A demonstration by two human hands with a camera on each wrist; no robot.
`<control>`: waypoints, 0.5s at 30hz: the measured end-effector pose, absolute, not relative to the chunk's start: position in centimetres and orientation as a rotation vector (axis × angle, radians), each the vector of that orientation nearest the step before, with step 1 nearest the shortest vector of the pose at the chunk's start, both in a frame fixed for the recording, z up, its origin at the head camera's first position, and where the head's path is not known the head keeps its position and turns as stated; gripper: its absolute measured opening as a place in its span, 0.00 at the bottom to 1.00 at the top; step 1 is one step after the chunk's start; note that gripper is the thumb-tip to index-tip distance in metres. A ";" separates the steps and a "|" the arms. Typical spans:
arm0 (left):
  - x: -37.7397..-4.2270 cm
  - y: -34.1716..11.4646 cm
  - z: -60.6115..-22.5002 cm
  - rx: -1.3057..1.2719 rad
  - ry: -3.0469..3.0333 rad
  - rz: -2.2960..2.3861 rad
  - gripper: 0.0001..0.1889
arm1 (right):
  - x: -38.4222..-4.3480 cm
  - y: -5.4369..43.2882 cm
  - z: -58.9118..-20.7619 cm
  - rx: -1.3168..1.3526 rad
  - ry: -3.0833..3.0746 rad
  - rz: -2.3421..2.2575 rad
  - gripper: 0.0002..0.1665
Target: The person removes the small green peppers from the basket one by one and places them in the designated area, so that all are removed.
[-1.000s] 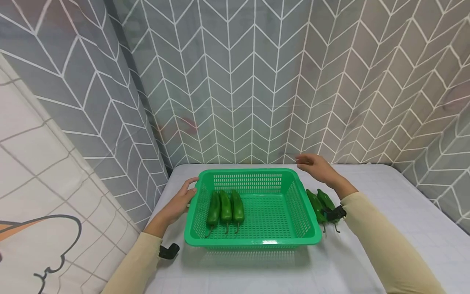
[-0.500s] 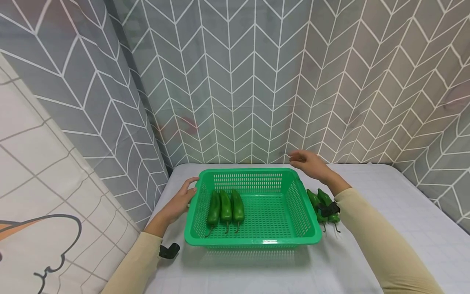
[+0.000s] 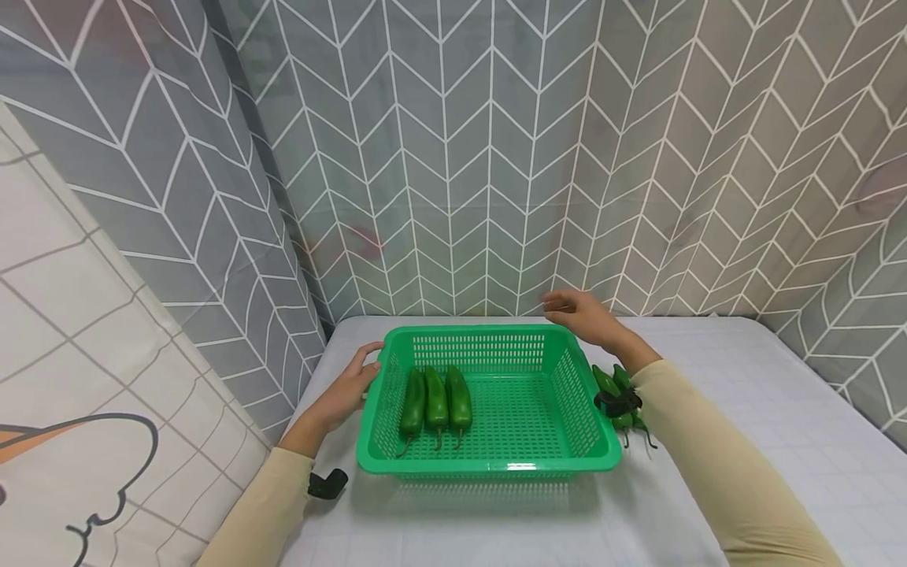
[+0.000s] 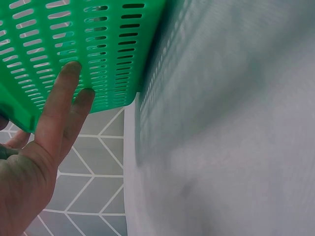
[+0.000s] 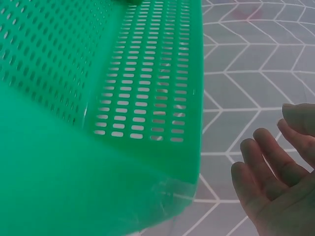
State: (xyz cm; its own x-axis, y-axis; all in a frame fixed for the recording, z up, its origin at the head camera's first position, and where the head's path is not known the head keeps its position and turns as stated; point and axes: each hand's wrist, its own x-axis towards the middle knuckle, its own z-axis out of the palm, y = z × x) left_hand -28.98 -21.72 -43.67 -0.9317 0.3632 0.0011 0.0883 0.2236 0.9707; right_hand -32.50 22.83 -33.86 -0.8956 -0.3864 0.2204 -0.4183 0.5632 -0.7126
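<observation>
A green plastic basket (image 3: 489,465) stands on the table, with slotted sides. Along its left half lie three green chili peppers (image 3: 436,400) side by side, stems toward the front. My left hand (image 3: 349,387) holds the basket's left rim; in the left wrist view two fingers (image 4: 61,98) press the slotted outer wall below it. Just above the back right corner is my right hand (image 3: 584,317), fingers loosely bent and holding nothing. The right wrist view shows that hand apart from the basket. More green peppers (image 3: 623,380) lie right of the basket, partly hidden by the right wrist's black strap.
A white cloth (image 3: 765,441) covers the table. Grey curtain with white zigzag lines (image 3: 460,197) hangs close behind the table's back edge. White patterned fabric (image 3: 142,378) hangs at the left. A black wrist device (image 3: 327,483) sits by the left sleeve.
My right hand has moved left, from right of the basket's back corner to above that corner. The left hand, the basket and the peppers have stayed in place.
</observation>
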 end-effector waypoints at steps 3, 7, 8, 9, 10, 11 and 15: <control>-29.0 -21.7 -43.7 0.430 2.257 1.784 0.27 | -32.6 22.5 -34.0 0.723 -2.737 1.264 0.24; -28.9 -21.7 -43.6 0.429 2.261 1.781 0.27 | -32.9 21.9 -34.1 0.746 -2.745 1.250 0.24; -28.9 -21.7 -43.6 0.427 2.263 1.780 0.27 | -33.0 21.7 -34.1 0.749 -2.749 1.254 0.24; -28.9 -21.7 -43.6 0.427 2.267 1.776 0.27 | -33.0 21.5 -34.2 0.750 -2.753 1.254 0.23; -28.9 -21.7 -43.6 0.426 2.267 1.777 0.27 | -33.0 21.3 -34.2 0.752 -2.756 1.255 0.23; -28.9 -21.7 -43.6 0.423 2.265 1.779 0.27 | -33.0 21.2 -34.2 0.750 -2.759 1.263 0.23; -28.8 -21.7 -43.5 0.422 2.253 1.788 0.26 | -32.9 20.3 -34.2 0.765 -2.766 1.256 0.23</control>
State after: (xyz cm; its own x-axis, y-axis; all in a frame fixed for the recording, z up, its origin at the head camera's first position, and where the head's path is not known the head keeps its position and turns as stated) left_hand -28.85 -21.65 -43.52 -0.9311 0.3648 -0.0037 0.0791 0.2119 0.9741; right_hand -32.91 20.29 -34.21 -0.8807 -0.4278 0.2034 -0.4347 0.5593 -0.7058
